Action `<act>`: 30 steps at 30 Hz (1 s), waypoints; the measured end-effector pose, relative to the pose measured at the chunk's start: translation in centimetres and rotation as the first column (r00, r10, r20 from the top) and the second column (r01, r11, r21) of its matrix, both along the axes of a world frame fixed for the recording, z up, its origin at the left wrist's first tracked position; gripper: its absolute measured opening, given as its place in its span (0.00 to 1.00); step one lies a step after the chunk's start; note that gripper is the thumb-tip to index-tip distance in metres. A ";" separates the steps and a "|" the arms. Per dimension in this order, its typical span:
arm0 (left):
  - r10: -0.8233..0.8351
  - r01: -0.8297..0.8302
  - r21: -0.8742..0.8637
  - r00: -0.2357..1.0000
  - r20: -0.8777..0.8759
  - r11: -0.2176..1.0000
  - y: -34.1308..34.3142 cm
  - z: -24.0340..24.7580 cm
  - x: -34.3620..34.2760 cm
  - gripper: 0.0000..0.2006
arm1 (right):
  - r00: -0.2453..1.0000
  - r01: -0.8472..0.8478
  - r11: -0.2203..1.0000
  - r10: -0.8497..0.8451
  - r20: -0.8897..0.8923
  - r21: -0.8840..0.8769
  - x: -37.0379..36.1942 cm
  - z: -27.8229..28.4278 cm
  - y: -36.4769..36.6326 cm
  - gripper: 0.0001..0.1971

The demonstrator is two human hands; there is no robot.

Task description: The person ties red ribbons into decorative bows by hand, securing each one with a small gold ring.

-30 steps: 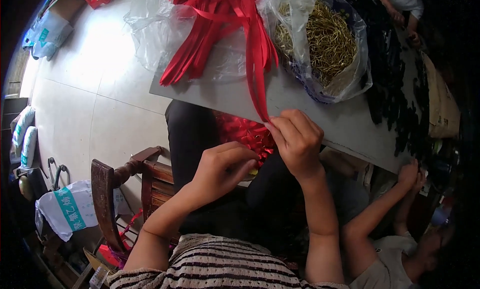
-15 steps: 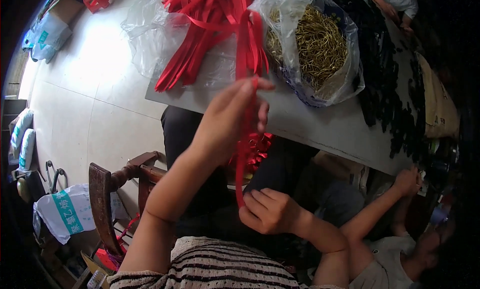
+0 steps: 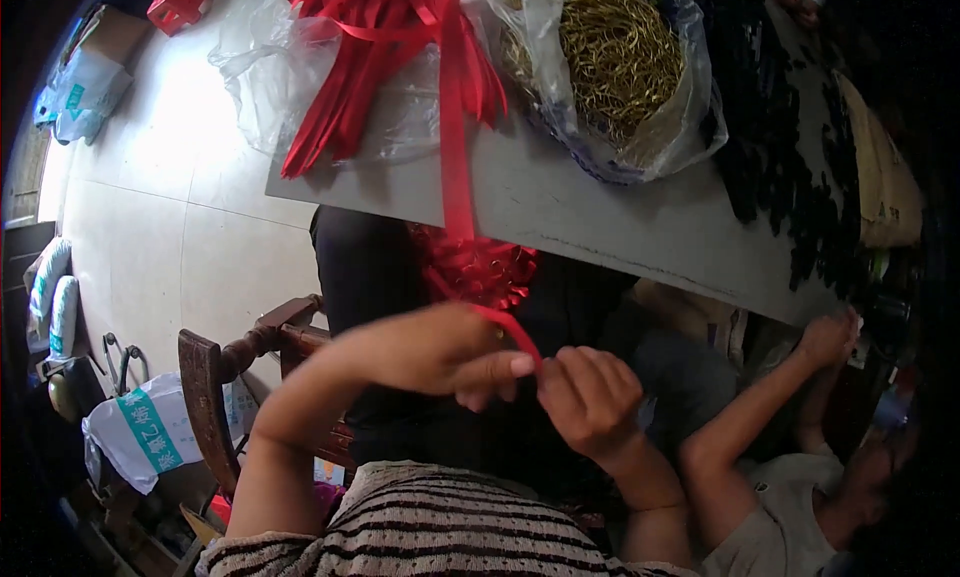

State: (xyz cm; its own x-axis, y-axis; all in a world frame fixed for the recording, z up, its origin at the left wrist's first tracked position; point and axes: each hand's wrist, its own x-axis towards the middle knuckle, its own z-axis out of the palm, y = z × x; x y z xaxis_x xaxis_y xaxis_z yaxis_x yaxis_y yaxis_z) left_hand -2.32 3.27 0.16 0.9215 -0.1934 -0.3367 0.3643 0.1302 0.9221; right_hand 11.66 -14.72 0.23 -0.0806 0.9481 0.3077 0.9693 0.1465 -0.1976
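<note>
A strip of red ribbon [image 3: 458, 167] hangs from the table edge toward my lap. Its lower part runs across my left hand [image 3: 455, 352] to my right hand [image 3: 592, 395]. My right hand is closed in a pinch on the ribbon's end part. My left hand, partly blurred, is bent around the ribbon with the thumb pointing toward my right hand; its far fingers are hidden. Beyond my hands, on my lap, lies a heap of red ribbon pieces with small gold-coloured bits [image 3: 490, 269]. A large bundle of red ribbons [image 3: 350, 87] spreads over the table.
On the grey table [image 3: 570, 217] are clear plastic sheeting [image 3: 265, 87], a bag of gold-coloured cords [image 3: 620, 62] and many black strips [image 3: 770, 147]. A wooden chair [image 3: 205, 397] stands left. A co-worker's arm [image 3: 745, 407] is at the right, near the table edge.
My left hand has come down from the table edge toward my lap, close to my right hand. My right hand has shifted slightly right and up. The view has shifted a little.
</note>
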 end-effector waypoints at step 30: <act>0.700 -0.692 -0.197 0.713 -0.037 0.694 -8.2 -2.3 -0.3 0.11 | -0.174 0.301 0.922 -0.200 -0.964 -0.246 -1.2 -1.6 1.4 0.07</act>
State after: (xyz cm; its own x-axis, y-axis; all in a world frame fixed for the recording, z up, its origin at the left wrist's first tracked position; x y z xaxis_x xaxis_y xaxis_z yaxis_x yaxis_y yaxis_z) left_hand -2.65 -4.94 -2.14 0.8287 0.4551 -0.3258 0.0661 0.4985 0.8644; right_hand 10.45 -13.32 -1.34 0.5875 0.7875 -0.1864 -0.3104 0.0065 -0.9506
